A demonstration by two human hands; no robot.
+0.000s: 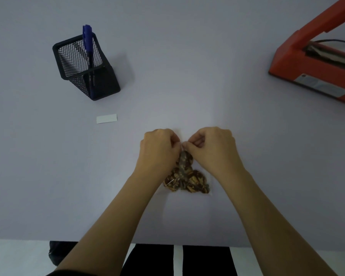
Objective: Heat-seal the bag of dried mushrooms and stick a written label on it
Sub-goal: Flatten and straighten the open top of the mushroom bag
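A clear bag of dried brown mushrooms (187, 179) lies on the pale table near its front edge. My left hand (158, 150) and my right hand (213, 148) meet above the mushrooms, and both pinch the bag's far end between fingers and thumb. The bag's mouth is hidden behind my fingers. A small white label (106, 118) lies flat to the left. A blue marker (88, 48) stands in a black mesh pen holder (84, 66) at the back left. The orange heat sealer (315, 62) sits at the right edge with its arm raised.
The table's front edge (48, 239) runs across the bottom of the view, with the person's dark legs below it. A dark cable (335, 41) lies behind the sealer.
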